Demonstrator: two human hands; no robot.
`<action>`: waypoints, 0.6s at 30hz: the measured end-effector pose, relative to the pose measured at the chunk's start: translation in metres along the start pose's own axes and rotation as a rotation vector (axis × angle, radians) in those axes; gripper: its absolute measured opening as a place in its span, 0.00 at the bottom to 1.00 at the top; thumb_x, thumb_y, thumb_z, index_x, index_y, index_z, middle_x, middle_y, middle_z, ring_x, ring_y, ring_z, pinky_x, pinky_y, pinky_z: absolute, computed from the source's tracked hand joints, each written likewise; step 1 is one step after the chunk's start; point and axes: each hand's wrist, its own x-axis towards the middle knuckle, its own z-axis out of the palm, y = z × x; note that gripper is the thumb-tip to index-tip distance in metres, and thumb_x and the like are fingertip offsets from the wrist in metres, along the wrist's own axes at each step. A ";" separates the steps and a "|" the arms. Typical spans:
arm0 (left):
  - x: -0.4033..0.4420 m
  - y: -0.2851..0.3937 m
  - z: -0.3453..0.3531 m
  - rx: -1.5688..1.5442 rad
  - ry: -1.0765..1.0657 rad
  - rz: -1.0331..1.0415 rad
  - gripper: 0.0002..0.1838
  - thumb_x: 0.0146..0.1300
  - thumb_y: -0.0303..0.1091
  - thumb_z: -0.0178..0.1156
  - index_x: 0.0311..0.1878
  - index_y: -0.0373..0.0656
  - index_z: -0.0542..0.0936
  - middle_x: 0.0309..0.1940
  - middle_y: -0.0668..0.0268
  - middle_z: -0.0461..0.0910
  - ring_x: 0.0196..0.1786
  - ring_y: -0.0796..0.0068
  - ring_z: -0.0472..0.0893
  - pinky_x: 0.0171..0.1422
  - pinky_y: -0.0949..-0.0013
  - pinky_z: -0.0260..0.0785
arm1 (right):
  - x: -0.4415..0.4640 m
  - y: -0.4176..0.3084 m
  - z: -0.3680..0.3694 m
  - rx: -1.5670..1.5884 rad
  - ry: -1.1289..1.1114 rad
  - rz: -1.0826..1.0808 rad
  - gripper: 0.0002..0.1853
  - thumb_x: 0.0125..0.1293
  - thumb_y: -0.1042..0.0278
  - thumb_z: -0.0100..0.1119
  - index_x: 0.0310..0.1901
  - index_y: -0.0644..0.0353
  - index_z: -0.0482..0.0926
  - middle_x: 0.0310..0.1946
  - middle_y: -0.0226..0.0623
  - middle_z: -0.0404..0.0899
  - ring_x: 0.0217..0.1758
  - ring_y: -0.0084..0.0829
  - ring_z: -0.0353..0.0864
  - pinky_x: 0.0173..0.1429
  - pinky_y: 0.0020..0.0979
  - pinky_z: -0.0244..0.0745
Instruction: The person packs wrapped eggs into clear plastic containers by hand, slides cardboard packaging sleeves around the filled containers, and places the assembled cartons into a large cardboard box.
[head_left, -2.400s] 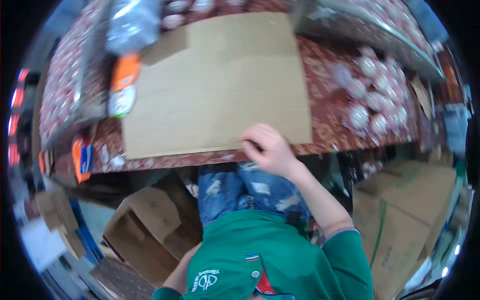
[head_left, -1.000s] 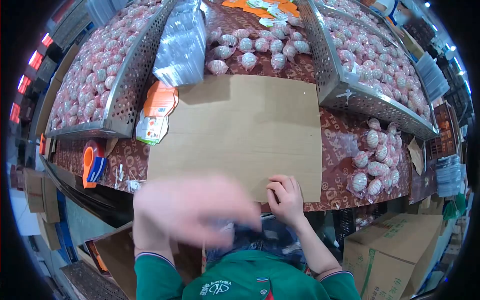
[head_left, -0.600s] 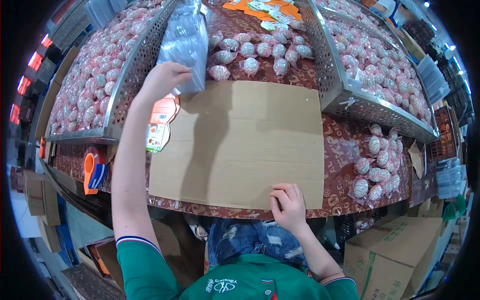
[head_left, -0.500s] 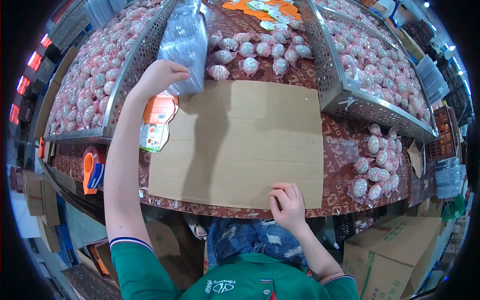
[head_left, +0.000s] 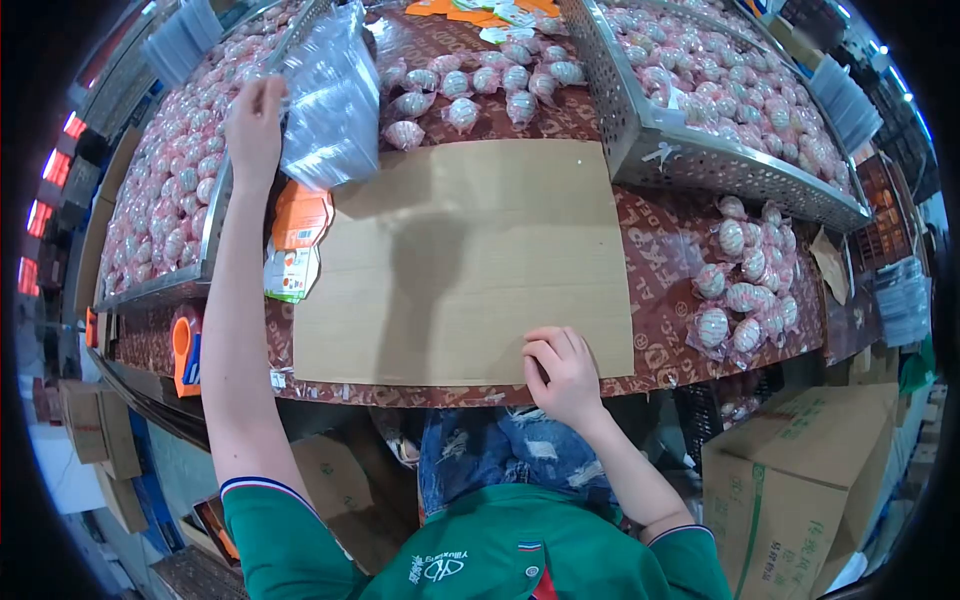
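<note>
Clear sleeves (head_left: pixel 332 115), left hand (head_left: pixel 254 122) now farther forward, at their left edge, grip unclear.

Shirt (head_left: pixel 470 545): green, short-sleeved. Sleeve cuffs (head_left: pixel 262 482): dark-and-white striped edging. Chest: white logo (head_left: pixel 444 570), white lettering. Placket: pale button (head_left: pixel 532 572), small striped tab (head_left: pixel 529 547), red inner facing (head_left: pixel 544 586). Jeans (head_left: pixel 510 448): blue, ripped, pale fraying. Left hand (head_left: pixel 254 125), right hand (head_left: pixel 565 380): bare.

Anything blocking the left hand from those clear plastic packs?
Nothing visible: the left hand appears right beside the clear plastic packs, overlapping the left-side metal tray in view. Whether hand and packs touch is unclear.
</note>
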 end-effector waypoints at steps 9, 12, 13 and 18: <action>-0.221 0.114 0.080 0.066 -0.518 0.556 0.07 0.57 0.27 0.65 0.40 0.44 0.82 0.32 0.64 0.80 0.42 0.62 0.80 0.51 0.59 0.69 | -0.003 0.003 0.003 0.067 0.159 0.047 0.07 0.56 0.77 0.61 0.36 0.61 0.77 0.37 0.41 0.77 0.42 0.47 0.78 0.48 0.42 0.74; -0.266 0.121 0.105 0.056 -0.559 0.517 0.10 0.57 0.31 0.67 0.43 0.46 0.83 0.36 0.65 0.80 0.47 0.63 0.78 0.55 0.60 0.66 | -0.006 0.009 0.003 0.091 0.186 0.011 0.08 0.56 0.76 0.61 0.38 0.62 0.77 0.38 0.43 0.77 0.42 0.48 0.78 0.48 0.42 0.74; -0.263 0.130 0.104 0.031 -0.562 0.490 0.10 0.57 0.32 0.67 0.43 0.46 0.83 0.37 0.65 0.81 0.47 0.63 0.78 0.56 0.59 0.66 | -0.008 0.011 0.003 0.099 0.197 -0.006 0.08 0.55 0.76 0.61 0.37 0.62 0.76 0.38 0.43 0.76 0.42 0.47 0.77 0.48 0.42 0.74; -0.241 0.154 0.089 0.198 -0.372 0.465 0.24 0.62 0.39 0.65 0.61 0.46 0.76 0.55 0.61 0.79 0.57 0.62 0.76 0.67 0.57 0.57 | -0.012 0.013 0.003 0.080 0.158 -0.002 0.08 0.54 0.76 0.62 0.37 0.61 0.76 0.38 0.40 0.74 0.44 0.45 0.76 0.49 0.41 0.73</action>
